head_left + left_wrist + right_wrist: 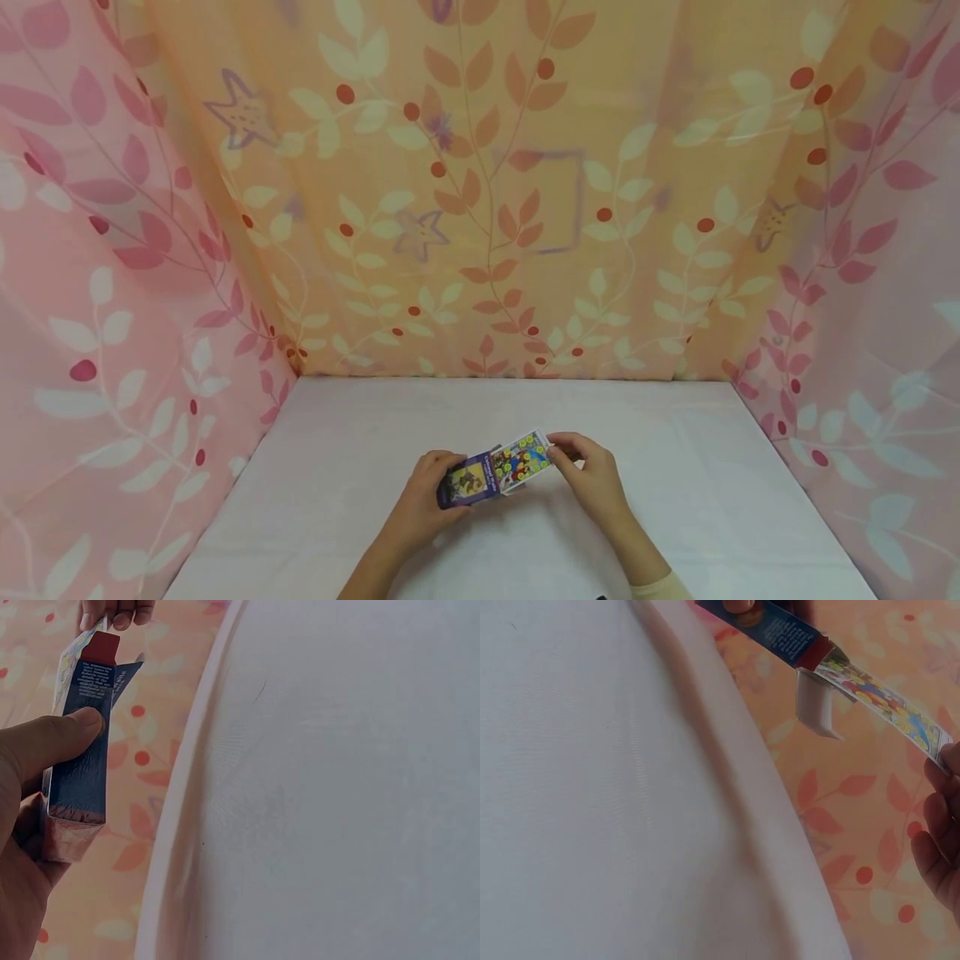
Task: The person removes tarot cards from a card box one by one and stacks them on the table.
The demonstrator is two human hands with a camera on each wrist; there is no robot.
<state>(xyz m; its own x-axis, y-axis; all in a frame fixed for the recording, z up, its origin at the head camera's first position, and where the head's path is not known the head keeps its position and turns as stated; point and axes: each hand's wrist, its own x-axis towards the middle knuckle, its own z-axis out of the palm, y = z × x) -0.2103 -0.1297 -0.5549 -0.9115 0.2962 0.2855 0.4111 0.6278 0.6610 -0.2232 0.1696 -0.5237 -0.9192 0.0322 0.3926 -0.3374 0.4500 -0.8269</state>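
Head view shows held box (468, 482) and card (523, 461) well between table edges (253, 467).

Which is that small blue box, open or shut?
Open: the box has its flap folded out, and the right hand pinches a card sticking out.

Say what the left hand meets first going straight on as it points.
Past its held box, the left hand likely meets the orange curtain; the way over the white table looks free, depth unclear.
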